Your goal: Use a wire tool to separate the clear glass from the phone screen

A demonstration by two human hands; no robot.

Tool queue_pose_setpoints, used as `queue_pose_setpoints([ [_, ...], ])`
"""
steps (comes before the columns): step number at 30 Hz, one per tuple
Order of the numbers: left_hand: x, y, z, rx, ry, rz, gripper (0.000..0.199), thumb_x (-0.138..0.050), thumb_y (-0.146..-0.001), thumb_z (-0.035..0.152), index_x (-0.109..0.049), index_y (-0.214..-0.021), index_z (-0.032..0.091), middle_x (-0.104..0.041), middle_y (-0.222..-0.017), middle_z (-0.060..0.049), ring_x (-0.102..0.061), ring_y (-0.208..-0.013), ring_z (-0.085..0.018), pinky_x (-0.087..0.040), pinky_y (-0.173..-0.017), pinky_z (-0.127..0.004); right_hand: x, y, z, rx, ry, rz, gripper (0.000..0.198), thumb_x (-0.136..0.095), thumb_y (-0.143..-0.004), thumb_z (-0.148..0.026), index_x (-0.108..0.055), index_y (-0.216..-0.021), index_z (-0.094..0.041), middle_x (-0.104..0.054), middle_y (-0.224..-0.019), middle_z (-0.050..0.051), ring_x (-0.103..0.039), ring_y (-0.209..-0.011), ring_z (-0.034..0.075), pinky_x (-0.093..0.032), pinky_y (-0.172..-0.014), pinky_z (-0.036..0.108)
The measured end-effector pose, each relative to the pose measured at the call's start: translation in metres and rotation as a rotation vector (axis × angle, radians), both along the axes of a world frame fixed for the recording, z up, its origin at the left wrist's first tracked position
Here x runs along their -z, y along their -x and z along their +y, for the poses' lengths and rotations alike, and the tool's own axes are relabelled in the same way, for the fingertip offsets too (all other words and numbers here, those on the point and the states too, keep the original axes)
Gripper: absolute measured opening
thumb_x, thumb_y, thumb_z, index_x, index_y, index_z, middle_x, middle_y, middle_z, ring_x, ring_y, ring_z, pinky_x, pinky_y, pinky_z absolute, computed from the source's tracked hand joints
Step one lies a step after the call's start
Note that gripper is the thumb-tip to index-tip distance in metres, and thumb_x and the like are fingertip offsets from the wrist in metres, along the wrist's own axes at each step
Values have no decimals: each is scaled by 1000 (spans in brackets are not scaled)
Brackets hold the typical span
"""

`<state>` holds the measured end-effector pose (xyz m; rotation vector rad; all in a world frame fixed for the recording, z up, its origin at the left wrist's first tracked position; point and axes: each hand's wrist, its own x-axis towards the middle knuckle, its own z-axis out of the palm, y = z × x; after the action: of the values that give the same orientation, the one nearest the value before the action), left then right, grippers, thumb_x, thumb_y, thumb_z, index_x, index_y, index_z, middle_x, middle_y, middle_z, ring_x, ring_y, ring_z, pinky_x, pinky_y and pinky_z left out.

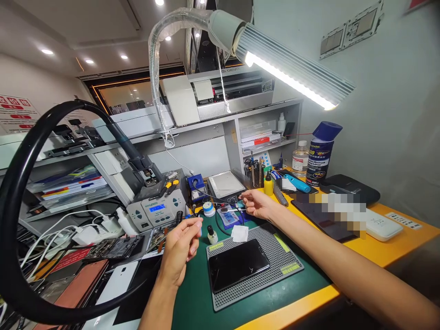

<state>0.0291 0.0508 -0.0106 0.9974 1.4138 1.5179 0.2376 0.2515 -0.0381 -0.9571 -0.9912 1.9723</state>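
Note:
My left hand (182, 247) hovers left of the phone, fingers curled and thumb against the index finger; nothing shows between them. A smartphone (239, 266) with a dark screen lies on a grey perforated mat (254, 293). My right hand (256, 204) reaches to the back of the bench, its fingers pinched close together; what they hold is too small to make out. Just below those fingers are a thin white stick-like tool (235, 210) and a blue packet (231, 219). A folded white wipe (239, 233) rests at the mat's back edge, near a small black-capped bottle (212, 234).
A lit lamp (292, 68) hangs overhead. At the left stand a rework station (158, 211), a thick black hose (13, 192) and phone parts (113, 247). Toward the back right are a yellow bottle (268, 184), a spray can (319, 160) and a white device (383, 223).

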Motion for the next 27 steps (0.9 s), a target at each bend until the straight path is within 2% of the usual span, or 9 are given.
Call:
queue_pose_setpoints([
  [4,2,13,2,-120,-56,76,38,-67,-90,48,-65,-110,16,-54,-76,5,-37,-45,-3,-25,-39,-17,-6,-6,-10,137,-130,-259,34,-64,-100,-36,-62,-128,-18,-65,-127,10,-67,-105,23,-60,-87,44],
  [6,4,20,2,-169,-40,163,32,-60,-98,44,-63,-114,16,-60,-84,1,-47,-52,-6,-38,-43,-19,-12,-12,-19,197,-245,-377,35,-64,-99,-36,-62,-128,-17,-65,-125,10,-68,-103,23,-60,-85,42],
  [9,9,23,1,-144,55,345,30,-61,-99,39,-63,-118,16,-68,-104,-5,-66,-78,-15,-58,-66,-31,-24,-20,-43,199,-474,-546,35,-64,-100,-37,-61,-128,-16,-66,-123,9,-68,-100,22,-60,-84,41],
  [11,14,19,2,-50,150,478,29,-65,-97,35,-65,-118,15,-69,-112,-7,-69,-91,-19,-60,-78,-38,-34,-18,-63,81,-647,-644,31,-63,-100,-39,-64,-121,-15,-68,-114,8,-69,-93,20,-60,-79,38],
  [13,20,11,4,41,238,600,30,-67,-96,34,-65,-120,16,-69,-117,-8,-69,-97,-22,-60,-83,-42,-44,-8,-85,-109,-836,-731,29,-64,-99,-40,-68,-112,-14,-70,-105,5,-70,-87,19,-60,-76,36],
  [17,30,0,13,95,335,774,35,-66,-97,36,-63,-126,17,-67,-125,-10,-68,-104,-24,-59,-88,-45,-61,32,-111,-426,-1150,-934,33,-65,-99,-35,-63,-126,-16,-68,-119,8,-69,-102,23,-58,-89,44],
  [19,34,0,16,101,353,838,36,-66,-97,36,-63,-127,17,-66,-127,-10,-68,-106,-25,-58,-89,-46,-67,53,-112,-572,-1233,-1057,35,-66,-98,-35,-62,-128,-17,-66,-126,10,-67,-108,24,-58,-92,46],
  [23,40,3,20,110,355,943,36,-65,-97,37,-63,-127,17,-66,-127,-10,-67,-108,-25,-58,-91,-47,-76,84,-103,-832,-1316,-1263,34,-66,-98,-35,-63,-127,-16,-66,-126,10,-68,-106,24,-59,-89,45],
  [27,44,4,20,110,354,1013,36,-65,-97,37,-63,-127,17,-66,-127,-10,-67,-107,-25,-58,-90,-47,-80,102,-98,-966,-1378,-1412,35,-66,-98,-35,-63,-127,-16,-65,-127,10,-67,-107,25,-59,-90,45],
])
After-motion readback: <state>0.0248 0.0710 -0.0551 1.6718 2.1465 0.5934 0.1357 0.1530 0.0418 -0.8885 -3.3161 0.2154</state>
